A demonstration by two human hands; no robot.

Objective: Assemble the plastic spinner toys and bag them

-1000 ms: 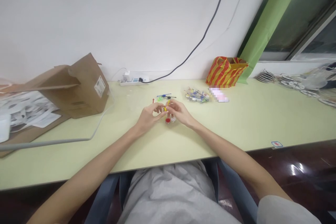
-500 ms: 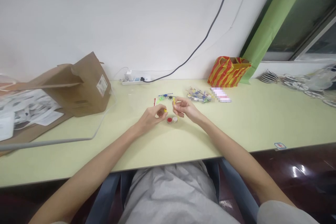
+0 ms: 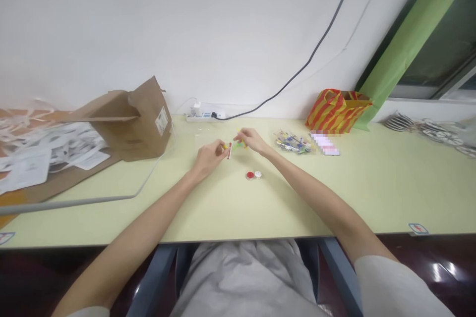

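My left hand pinches a small red-and-yellow plastic stick between thumb and fingertips. My right hand pinches a thin yellow stick a short way from it. A small green plastic part lies just beyond and between my hands. Nearer me on the desk, a red round cap sits beside a white round cap, both apart from my hands. To the right of my right hand lies a bunch of small coloured plastic parts.
The pale green desk carries a brown paper bag, a power strip, a striped red-and-yellow bag and a blurred pink item. Papers lie at far left; a grey cable runs across the desk.
Both hands have moved away from the caps toward the far side of the desk and closer together. The whole view has shifted, with the desk appearing lower and smaller.
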